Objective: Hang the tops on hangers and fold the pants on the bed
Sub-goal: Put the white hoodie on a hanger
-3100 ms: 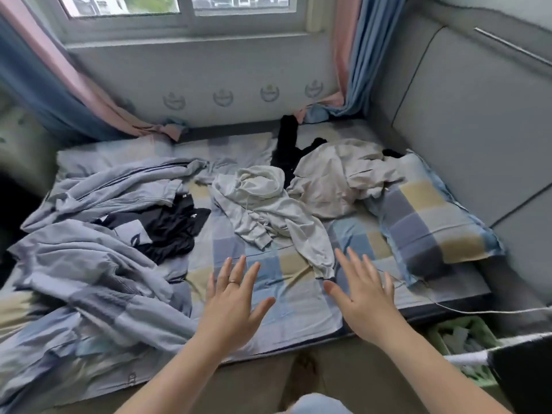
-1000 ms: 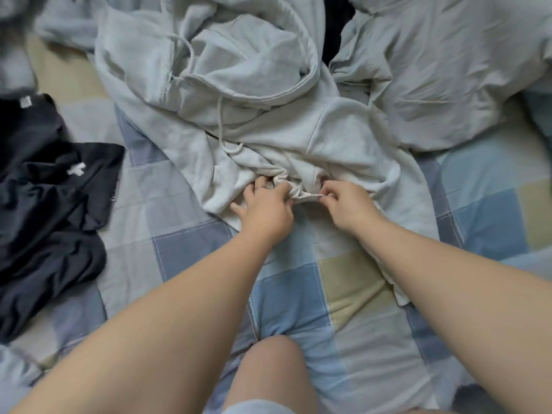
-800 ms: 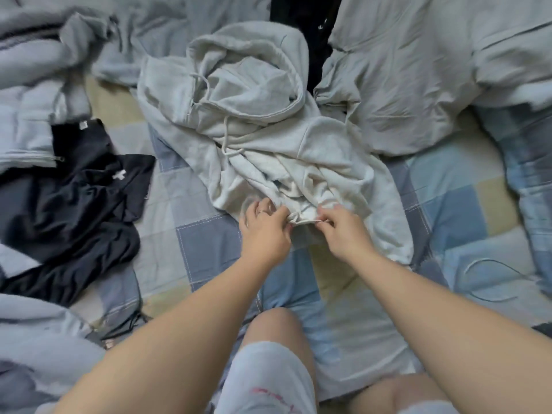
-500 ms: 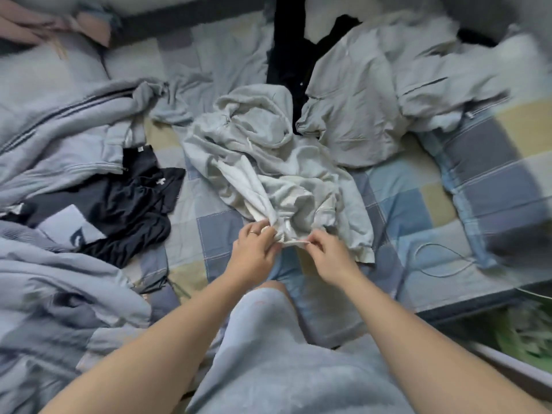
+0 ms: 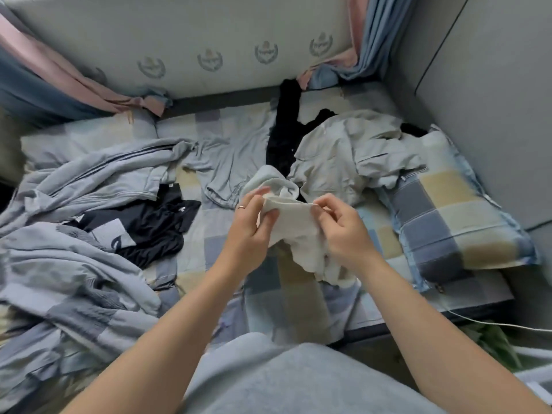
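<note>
Both our left hand [image 5: 251, 222] and right hand [image 5: 343, 228] pinch the pale grey cotton hoodie's [image 5: 295, 231] hem above the bed's near edge; next we likely need a hanger.

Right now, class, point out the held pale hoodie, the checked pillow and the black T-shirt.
pale hoodie [image 5: 294, 225], head view: stretched fabric below its top edge.
checked pillow [image 5: 448, 216], head view: middle of its top face.
black T-shirt [image 5: 155, 228], head view: crumpled body right of the print.

Person wearing a ring and pale grey clothing
The left hand [image 5: 251, 225] is wearing a thin metal ring [image 5: 241, 207] on its ring finger; both forearms are showing bare, and a pale blue-grey garment [image 5: 298, 380] is covering the body below.
</note>
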A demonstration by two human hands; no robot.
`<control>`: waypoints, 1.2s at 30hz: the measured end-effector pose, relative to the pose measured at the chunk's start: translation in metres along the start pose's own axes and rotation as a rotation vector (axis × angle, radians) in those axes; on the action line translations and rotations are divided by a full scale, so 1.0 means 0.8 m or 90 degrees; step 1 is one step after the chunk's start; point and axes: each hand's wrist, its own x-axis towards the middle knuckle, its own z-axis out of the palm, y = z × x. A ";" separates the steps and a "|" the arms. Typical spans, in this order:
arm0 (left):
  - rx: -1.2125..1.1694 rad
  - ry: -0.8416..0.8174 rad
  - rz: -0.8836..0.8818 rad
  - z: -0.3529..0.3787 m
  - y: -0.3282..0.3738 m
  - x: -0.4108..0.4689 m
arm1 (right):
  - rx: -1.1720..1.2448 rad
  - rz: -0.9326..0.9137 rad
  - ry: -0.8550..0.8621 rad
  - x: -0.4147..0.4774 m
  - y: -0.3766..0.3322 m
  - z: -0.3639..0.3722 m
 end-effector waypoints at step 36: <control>0.017 -0.186 0.001 -0.210 -0.024 -0.103 | -0.151 -0.071 -0.045 -0.045 -0.138 0.213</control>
